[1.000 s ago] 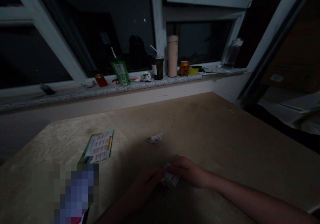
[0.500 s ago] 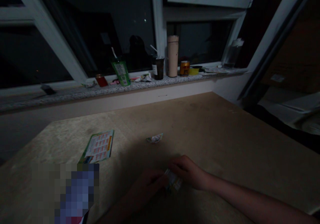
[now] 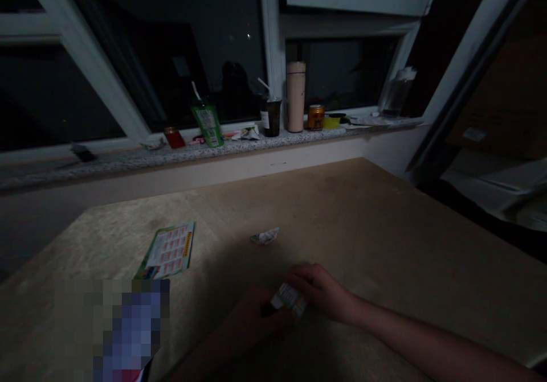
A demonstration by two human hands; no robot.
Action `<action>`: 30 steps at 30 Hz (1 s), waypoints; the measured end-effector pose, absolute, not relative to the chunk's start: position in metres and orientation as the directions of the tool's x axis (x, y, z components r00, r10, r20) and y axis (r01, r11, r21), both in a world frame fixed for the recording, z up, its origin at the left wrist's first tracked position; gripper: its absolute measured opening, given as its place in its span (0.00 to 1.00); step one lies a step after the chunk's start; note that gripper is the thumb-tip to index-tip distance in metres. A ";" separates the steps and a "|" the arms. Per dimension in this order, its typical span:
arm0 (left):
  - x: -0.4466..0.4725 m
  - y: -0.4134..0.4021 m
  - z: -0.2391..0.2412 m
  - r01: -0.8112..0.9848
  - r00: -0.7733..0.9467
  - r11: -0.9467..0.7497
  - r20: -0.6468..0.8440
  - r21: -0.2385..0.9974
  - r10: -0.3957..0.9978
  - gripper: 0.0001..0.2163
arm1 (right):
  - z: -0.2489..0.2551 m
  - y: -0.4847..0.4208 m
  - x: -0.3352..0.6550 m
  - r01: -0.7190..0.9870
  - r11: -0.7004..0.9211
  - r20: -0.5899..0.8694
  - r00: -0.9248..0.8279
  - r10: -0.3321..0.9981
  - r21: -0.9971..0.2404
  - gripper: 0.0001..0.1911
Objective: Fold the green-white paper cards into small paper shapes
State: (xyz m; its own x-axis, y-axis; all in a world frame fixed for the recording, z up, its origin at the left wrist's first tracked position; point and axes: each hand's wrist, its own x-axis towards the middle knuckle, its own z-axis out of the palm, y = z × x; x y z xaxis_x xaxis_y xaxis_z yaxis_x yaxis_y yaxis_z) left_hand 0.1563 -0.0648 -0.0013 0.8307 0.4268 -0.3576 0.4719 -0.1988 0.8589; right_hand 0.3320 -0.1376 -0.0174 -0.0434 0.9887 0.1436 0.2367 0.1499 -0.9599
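Note:
In dim light both my hands meet low over a wooden table (image 3: 384,217). My left hand (image 3: 252,319) and my right hand (image 3: 322,294) pinch a small printed piece of paper (image 3: 288,298) between their fingertips, just above the tabletop. A small crumpled or folded scrap of printed paper (image 3: 265,236) lies on the table beyond my hands. A green and orange printed leaflet (image 3: 167,251) lies flat to the left.
A stone windowsill (image 3: 128,157) behind the table carries a green pouch with a straw (image 3: 207,123), a dark cup with a straw (image 3: 270,115), a tall pale flask (image 3: 296,95), a small can (image 3: 315,116) and a clear bottle (image 3: 397,91). Dark windows stand above.
My hands have turned and shifted the small paper slightly; its printed face now shows lighter between my fingers. The rest of the scene is unchanged.

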 end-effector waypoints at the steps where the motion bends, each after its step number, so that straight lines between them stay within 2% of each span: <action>1: 0.156 -0.065 -0.003 0.459 0.838 -0.195 -0.349 0.867 0.420 0.16 | -0.017 -0.138 0.332 0.240 0.149 0.143 -0.040 0.989 -0.959 0.25; 9: 0.160 -0.067 -0.004 0.448 0.823 -0.231 -0.297 0.864 0.484 0.17 | -0.019 -0.139 0.332 0.191 0.153 0.148 -0.038 0.988 -0.970 0.22; 14: 0.160 -0.067 -0.003 0.461 0.804 -0.232 -0.292 0.857 0.518 0.17 | -0.022 -0.138 0.334 0.285 0.182 0.170 -0.065 0.983 -0.941 0.22; 20: 0.161 -0.067 -0.003 0.444 0.814 -0.192 -0.304 0.875 0.495 0.16 | -0.020 -0.140 0.333 0.313 0.196 0.182 -0.072 0.981 -0.929 0.23; 25: 0.160 -0.067 -0.004 0.446 0.806 -0.206 -0.291 0.871 0.515 0.22 | -0.019 -0.141 0.332 0.321 0.185 0.168 -0.081 0.983 -0.929 0.24; 30: 0.159 -0.066 -0.007 0.441 0.792 -0.217 -0.265 0.871 0.550 0.23 | -0.022 -0.140 0.335 0.275 0.203 0.155 -0.186 0.970 -0.940 0.25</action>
State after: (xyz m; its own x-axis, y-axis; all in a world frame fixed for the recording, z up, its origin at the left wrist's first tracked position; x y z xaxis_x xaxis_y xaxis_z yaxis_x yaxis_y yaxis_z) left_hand 0.1592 -0.0660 -0.0072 0.7922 0.5497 -0.2649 0.4414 -0.2165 0.8708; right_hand 0.3352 -0.1403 -0.0216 -0.1856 0.9703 0.1551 0.2748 0.2028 -0.9399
